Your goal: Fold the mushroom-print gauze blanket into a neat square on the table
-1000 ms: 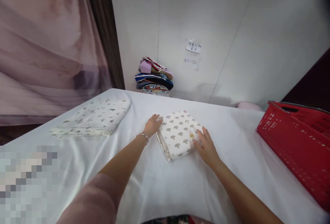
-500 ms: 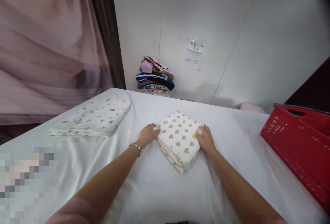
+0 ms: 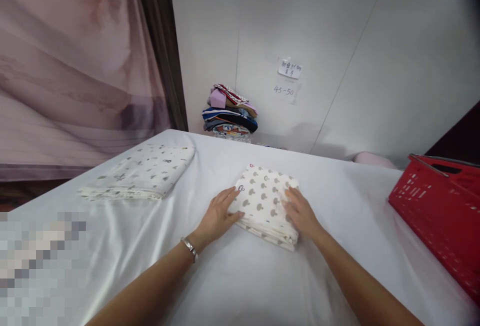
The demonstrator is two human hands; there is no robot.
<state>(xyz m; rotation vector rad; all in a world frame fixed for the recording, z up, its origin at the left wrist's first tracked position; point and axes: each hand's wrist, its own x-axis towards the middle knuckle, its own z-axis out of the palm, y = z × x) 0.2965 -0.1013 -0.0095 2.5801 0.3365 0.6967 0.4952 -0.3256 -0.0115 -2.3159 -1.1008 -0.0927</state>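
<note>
A folded white cloth (image 3: 264, 193) with grey mushroom-like prints and a few coloured ones lies on the white-covered table, its layered folds facing me. At its left edge rests my left hand (image 3: 219, 213), wearing a silver bracelet (image 3: 189, 249); the thumb and fingers are apart and touch the cloth. My right hand (image 3: 301, 211), a little blurred, lies over the right side with its fingers spread on top. Farther left is a second folded white cloth (image 3: 150, 168) with small dark prints, apart from both hands.
A red plastic basket (image 3: 438, 216) stands at the table's right side. Beyond the far edge is a stack of folded fabrics (image 3: 230, 113) by the wall. Handwritten paper signs (image 3: 288, 81) hang on that wall. A pink curtain (image 3: 75, 66) covers the left.
The mushroom-print cloth has turned so its folded edge lies more squarely toward me. My left hand has come nearer along its side, and my right hand has moved onto its top.
</note>
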